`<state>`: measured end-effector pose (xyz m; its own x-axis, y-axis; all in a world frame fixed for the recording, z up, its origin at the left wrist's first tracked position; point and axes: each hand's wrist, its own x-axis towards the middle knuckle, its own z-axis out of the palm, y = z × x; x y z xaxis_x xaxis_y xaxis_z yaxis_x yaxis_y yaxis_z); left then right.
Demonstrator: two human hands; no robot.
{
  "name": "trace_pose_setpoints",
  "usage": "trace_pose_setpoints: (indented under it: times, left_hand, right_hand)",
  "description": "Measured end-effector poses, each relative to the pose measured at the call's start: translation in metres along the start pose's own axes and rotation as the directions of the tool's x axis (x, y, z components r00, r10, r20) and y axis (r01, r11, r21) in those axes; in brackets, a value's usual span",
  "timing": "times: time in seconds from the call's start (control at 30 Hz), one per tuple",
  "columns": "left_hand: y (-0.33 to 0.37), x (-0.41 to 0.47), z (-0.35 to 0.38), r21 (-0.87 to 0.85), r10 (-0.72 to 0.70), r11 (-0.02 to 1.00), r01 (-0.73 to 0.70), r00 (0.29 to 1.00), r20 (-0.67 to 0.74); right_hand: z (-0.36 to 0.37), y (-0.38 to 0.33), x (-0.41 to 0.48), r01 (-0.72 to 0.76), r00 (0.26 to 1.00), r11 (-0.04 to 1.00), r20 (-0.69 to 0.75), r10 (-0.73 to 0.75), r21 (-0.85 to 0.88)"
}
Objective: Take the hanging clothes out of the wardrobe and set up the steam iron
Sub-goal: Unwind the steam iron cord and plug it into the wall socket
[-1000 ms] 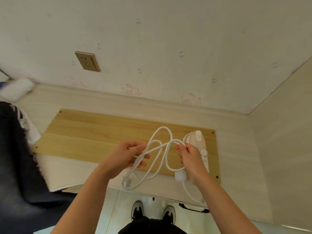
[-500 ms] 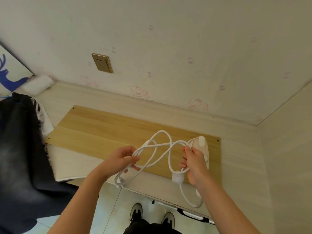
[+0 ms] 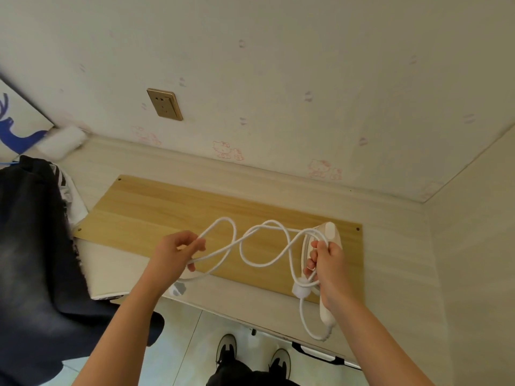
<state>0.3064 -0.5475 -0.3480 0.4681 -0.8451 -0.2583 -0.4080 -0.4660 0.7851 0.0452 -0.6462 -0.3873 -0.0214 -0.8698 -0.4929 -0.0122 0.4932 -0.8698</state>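
A white steam iron (image 3: 330, 235) lies on the wooden board (image 3: 156, 213) at its right end, mostly hidden behind my right hand (image 3: 327, 263). Its white cord (image 3: 250, 240) runs in loose loops between my hands above the board. My left hand (image 3: 178, 250) pinches one loop of the cord; the plug (image 3: 177, 288) hangs below it. My right hand grips the cord's coils next to the iron, with a white cord tie (image 3: 301, 290) just under it. Dark clothes (image 3: 30, 260) lie on the desk (image 3: 250, 305) at the left.
A brass wall socket (image 3: 165, 104) sits on the wall above the board's left part. A white roll (image 3: 61, 141) lies in the far left corner. A side wall closes the desk on the right. My shoes (image 3: 227, 348) stand on the tiled floor below.
My hands have moved apart, the left going left, so the cord's loops have stretched out wider. The camera has turned left, showing more of the dark clothes.
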Motion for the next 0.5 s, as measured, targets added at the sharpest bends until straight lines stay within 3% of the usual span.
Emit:
trace_pose_setpoints:
  times: [0.17,0.27,0.37,0.5]
  left_hand:
    - [0.016,0.011,-0.014,-0.062,0.022,0.998,-0.032,0.989,-0.145]
    - [0.025,0.019,-0.024,0.03,0.06,0.998,-0.055,0.981,-0.186]
    - [0.035,0.028,-0.035,0.101,0.134,0.988,-0.113,0.963,-0.233]
    - [0.043,0.044,-0.05,-0.052,0.184,0.977,-0.209,0.935,-0.303]
  right_hand:
    - [0.001,0.0,-0.001,0.101,0.995,0.968,0.001,-0.104,-0.232]
    - [0.005,0.004,0.003,0.149,0.988,0.923,0.022,-0.151,-0.356]
    - [0.011,0.008,0.01,0.189,0.982,0.836,0.085,-0.169,-0.516]
    - [0.021,0.007,0.017,0.193,0.981,0.684,0.131,-0.142,-0.703]
